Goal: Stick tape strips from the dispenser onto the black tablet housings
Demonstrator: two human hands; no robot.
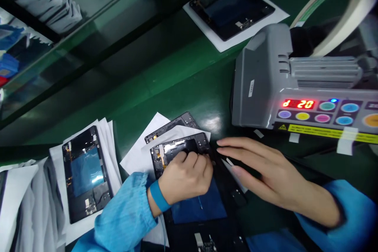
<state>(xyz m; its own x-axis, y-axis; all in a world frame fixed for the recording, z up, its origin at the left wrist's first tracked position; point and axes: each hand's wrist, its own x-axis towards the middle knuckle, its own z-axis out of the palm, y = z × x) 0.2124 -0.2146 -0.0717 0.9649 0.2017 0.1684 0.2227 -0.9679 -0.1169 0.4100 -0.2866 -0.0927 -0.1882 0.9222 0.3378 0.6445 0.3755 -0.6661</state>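
1. Tablet shell point(206, 209) lies under our left hand point(186, 175), curled closed; we cannot tell what it grips.
2. Our right hand point(265, 169) is open beside it, tape dispenser point(262, 82) beyond.

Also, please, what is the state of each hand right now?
Left hand: closed, over the opened tablet; whether it pinches something cannot be told.
Right hand: open, fingers apart, beside the tablet.
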